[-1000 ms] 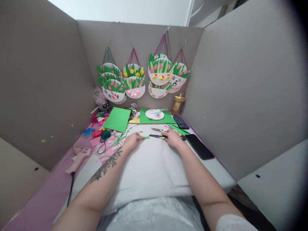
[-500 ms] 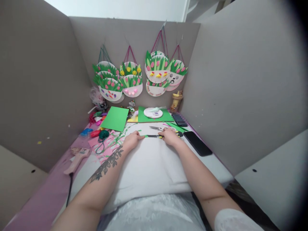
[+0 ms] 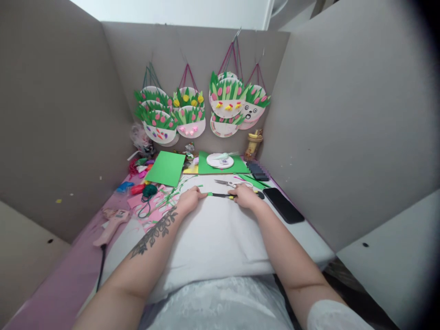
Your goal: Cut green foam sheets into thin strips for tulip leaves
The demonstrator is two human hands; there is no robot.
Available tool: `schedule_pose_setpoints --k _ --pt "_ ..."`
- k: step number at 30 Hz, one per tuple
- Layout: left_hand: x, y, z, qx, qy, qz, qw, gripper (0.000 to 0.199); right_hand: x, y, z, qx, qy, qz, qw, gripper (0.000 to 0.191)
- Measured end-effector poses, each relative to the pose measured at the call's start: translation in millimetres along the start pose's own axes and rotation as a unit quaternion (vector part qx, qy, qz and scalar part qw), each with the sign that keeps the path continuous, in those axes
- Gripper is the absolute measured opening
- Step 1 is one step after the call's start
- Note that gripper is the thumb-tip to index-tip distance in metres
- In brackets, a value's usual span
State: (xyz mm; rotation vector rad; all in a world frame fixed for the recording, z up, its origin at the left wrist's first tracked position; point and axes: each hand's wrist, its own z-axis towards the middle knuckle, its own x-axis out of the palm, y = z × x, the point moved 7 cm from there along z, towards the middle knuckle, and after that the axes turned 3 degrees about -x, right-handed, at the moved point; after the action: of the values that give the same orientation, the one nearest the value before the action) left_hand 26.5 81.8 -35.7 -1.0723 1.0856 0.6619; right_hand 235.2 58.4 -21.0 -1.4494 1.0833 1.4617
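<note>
My right hand (image 3: 246, 196) is closed around a pair of scissors (image 3: 220, 195) with dark blades and black-and-yellow handles. The blades point left, low over the white table cover. At their tip is a small green piece of paper (image 3: 210, 194), pinched by the fingers of my left hand (image 3: 191, 200). The fingers hide most of that piece, and whether the blades are parted cannot be made out. Just beyond my right hand lies a second pair of scissors (image 3: 222, 182) with silver blades and pale handles.
A black phone (image 3: 283, 205) lies right of my hands. Green sheets (image 3: 167, 168) and a white paper plate (image 3: 213, 158) are farther back. Pink scraps (image 3: 151, 211), dark green yarn (image 3: 149, 190) and a pink glue gun (image 3: 112, 225) sit left. Decorated plates (image 3: 227, 107) hang on the back panel.
</note>
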Motion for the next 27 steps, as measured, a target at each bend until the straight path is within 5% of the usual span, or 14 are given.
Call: schedule_pose_setpoints --k 8,19,27 --pt "3.0 -0.7 0.7 0.024 0.011 0.047 0.999 0.033 2.6 13.7 4.0 -0.007 -0.008 0.017 1.0 0.04" --pt "-9.5 11.1 -4.1 -0.083 -0.011 0.082 0.993 0.032 7.9 2.4 5.5 0.009 -0.038 0.039 0.998 0.044" --pt "-6.7 -5.0 -4.4 -0.067 0.008 0.087 0.994 0.023 4.6 -11.8 4.9 0.013 -0.047 0.032 0.998 0.042"
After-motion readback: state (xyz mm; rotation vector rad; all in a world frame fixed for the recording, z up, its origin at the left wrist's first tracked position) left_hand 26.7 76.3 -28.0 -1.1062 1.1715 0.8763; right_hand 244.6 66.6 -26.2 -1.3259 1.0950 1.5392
